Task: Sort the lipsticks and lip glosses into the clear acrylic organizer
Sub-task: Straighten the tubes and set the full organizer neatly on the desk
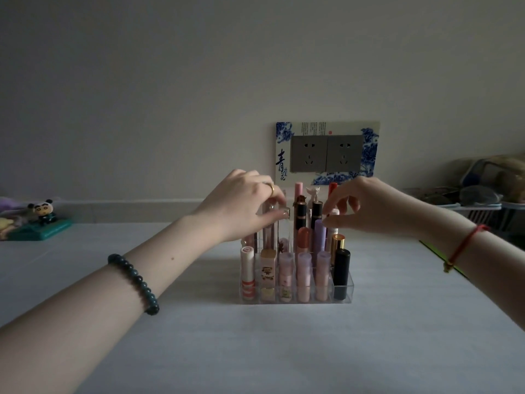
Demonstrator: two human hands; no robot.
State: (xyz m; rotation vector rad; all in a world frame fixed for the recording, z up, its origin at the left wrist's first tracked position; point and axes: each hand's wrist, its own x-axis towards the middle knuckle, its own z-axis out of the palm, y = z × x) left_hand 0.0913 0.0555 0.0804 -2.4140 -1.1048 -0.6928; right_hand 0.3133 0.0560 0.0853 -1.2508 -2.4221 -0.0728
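Pinched at the cap by the curled fingertips of the left hand (pixel 241 206): a tall clear lip gloss (pixel 284 237), upright in a middle-row slot of the organizer (pixel 350 292). Straight below the grip, long axis vertical, so likely a plain push down or lift out, no tilt. Just beside it the right hand (pixel 369 211), thumb and forefinger drawn together over a lilac tube (pixel 320 231); holding or only touching, impossible to tell.
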